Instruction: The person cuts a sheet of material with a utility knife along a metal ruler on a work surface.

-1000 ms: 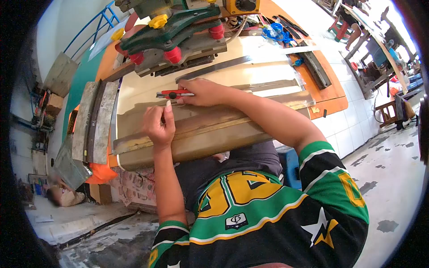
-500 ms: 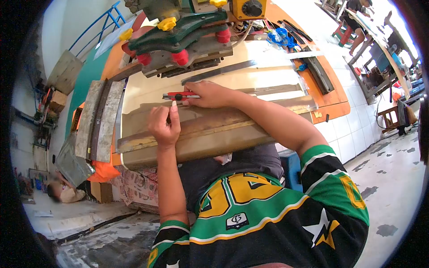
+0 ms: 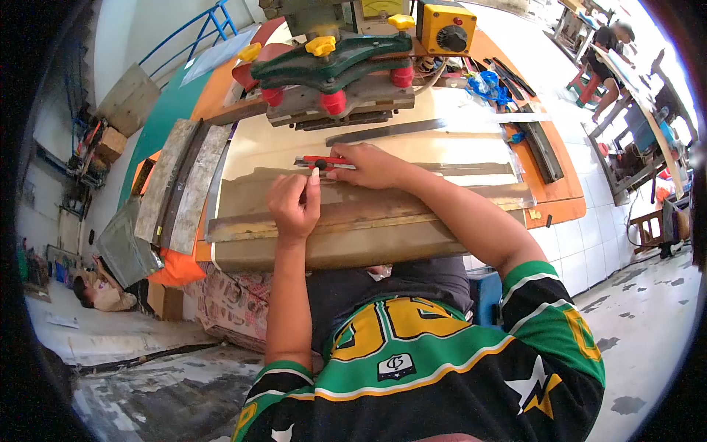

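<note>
My right hand is closed around a red utility knife, whose tip points left over the brown and cream sheet. Just below and left of it, my left hand has its fingers curled in and its thumb raised close to the knife; anything inside the fingers is too small to tell. A long wooden strip lies across the brown sheet beneath my forearms. Beyond my right hand, a dark flat bar rests on the cream part.
A green press head with red knobs stands behind the sheet, beside a yellow control box. Metal-edged boards lie at the left, a dark rail at the right. One person sits far right, another lower left.
The camera view has shifted, so the table and press appear further right. Both hands keep nearly the same pose, and the knife remains in my right hand.
</note>
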### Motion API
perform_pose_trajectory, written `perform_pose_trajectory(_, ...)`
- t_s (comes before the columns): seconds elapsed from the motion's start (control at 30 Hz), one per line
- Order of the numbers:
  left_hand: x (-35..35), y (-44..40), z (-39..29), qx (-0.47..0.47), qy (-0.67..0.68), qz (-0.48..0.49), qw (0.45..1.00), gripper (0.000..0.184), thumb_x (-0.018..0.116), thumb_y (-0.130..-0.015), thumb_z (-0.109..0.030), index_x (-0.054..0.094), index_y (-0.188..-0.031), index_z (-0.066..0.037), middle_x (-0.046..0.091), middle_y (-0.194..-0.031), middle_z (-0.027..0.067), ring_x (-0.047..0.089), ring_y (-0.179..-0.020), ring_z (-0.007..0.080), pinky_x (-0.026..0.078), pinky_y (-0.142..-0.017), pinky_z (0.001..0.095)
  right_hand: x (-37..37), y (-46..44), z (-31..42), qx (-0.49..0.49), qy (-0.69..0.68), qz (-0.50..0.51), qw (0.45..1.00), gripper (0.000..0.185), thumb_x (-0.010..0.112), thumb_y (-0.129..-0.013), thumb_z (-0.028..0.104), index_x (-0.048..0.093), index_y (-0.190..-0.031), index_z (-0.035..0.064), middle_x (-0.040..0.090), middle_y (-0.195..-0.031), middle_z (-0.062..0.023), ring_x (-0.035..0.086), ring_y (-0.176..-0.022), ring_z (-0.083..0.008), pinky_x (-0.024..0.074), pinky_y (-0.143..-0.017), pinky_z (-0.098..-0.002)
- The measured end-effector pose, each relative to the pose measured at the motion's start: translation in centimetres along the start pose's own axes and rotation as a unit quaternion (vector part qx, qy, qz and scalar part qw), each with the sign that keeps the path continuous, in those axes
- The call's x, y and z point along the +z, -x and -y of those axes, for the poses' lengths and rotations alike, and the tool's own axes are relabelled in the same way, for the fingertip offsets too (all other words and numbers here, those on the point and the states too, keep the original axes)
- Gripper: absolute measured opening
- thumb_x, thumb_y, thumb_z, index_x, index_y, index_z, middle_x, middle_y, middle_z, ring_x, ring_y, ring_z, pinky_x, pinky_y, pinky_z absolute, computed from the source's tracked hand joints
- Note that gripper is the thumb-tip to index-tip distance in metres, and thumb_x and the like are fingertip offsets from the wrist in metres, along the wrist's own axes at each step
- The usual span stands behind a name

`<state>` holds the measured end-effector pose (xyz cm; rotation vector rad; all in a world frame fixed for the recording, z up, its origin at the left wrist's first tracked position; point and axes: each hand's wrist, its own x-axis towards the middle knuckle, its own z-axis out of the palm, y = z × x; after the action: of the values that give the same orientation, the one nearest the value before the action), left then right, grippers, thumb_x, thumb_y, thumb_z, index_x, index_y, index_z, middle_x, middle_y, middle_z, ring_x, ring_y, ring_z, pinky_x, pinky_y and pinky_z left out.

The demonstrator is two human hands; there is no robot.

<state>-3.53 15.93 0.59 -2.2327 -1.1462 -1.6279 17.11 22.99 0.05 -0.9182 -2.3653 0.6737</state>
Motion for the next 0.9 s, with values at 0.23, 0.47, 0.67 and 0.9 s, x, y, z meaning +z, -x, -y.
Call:
perform_pose_trajectory(0.23, 0.4, 0.5, 0.4, -0.001, 0.002, -0.009, 1.000, 0.036, 0.068, -0.099, -0.012, 0.049, -0.070, -0.005, 0.044, -0.062, 0.0096, 0.045, -0.057, 0.0304, 0.039, -0.061, 0.0410, 0.1, 0.2, -0.3, 0.013, -0.015, -0.007, 1.000, 0.045, 0.067, -0.101, 0.044, 0.059, -0.117, 0.0019, 0.071, -0.099, -0.0275, 0.067, -0.097, -0.0492, 0.0506, -0.083, -0.0550)
perform_pose_trajectory(0.47, 0.2, 1.0, 1.1, -0.016, -0.011, -0.004, 1.000, 0.033, 0.067, -0.100, -0.012, 0.052, -0.072, -0.004, 0.046, -0.064, 0.0117, 0.048, -0.059, 0.0315, 0.040, -0.060, 0.0424, 0.8, 0.0, -1.0, -0.005, -0.009, -0.016, 1.000, 0.049, 0.068, -0.099, 0.048, 0.059, -0.116, 0.0026, 0.070, -0.096, -0.0274, 0.068, -0.095, -0.0489, 0.0507, -0.082, -0.0547)
perform_pose_trajectory(0.67, 0.6, 1.4, 1.1, -0.024, -0.009, -0.007, 1.000, 0.034, 0.065, -0.102, -0.013, 0.051, -0.073, -0.004, 0.047, -0.066, 0.0115, 0.046, -0.059, 0.0314, 0.038, -0.059, 0.0422, 0.6, 0.1, -0.9, 0.001, -0.028, -0.006, 1.000, 0.049, 0.069, -0.097, 0.050, 0.064, -0.111, 0.0028, 0.071, -0.101, -0.0274, 0.069, -0.100, -0.0491, 0.0527, -0.087, -0.0565)
perform_pose_trajectory(0.9, 0.8, 1.7, 2.0, -0.172, 0.065, -0.179, 0.966, 0.021, 0.058, -0.108, -0.018, 0.058, -0.096, -0.001, 0.050, -0.077, 0.0026, 0.048, -0.068, 0.0153, 0.040, -0.062, 0.0324, 0.3, 0.0, -1.0, -0.039, -0.073, -0.039, 0.996, 0.043, 0.070, -0.099, 0.043, 0.061, -0.111, 0.0031, 0.069, -0.092, -0.0231, 0.068, -0.090, -0.0452, 0.0507, -0.077, -0.0495)
